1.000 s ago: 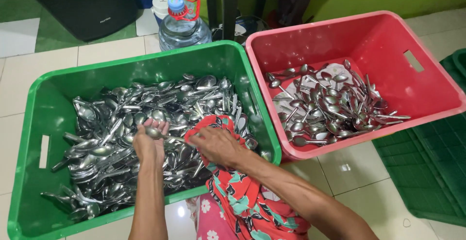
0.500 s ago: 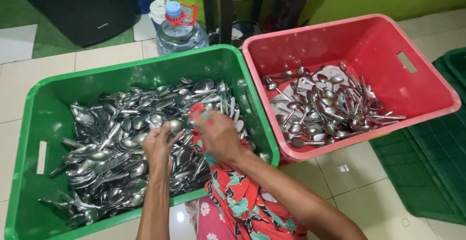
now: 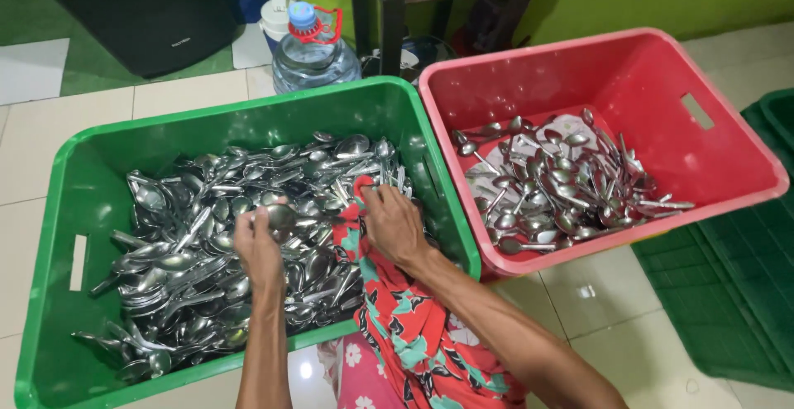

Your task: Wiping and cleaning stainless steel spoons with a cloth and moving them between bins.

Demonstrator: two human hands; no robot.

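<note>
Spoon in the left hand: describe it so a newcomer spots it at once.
Find the green crate heaped with metal spoons. Over its middle, the left hand pinches one spoon beside a red patterned cloth. It is lifted above the pile; the others lie loose.

On the left, a bright green rectangular plastic crate point(image 3: 91, 177) holds shiny silver metal spoons point(image 3: 207, 235). At right, a red rectangular plastic crate point(image 3: 662, 95) stands. Near, a red cloth with teal-and-white floral print point(image 3: 405, 326) drapes over the green rim.

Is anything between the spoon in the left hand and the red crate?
Yes. The right hand with its patterned cloth, then the green crate's wall, lie between the spoon in the left hand and the red crate.
</note>
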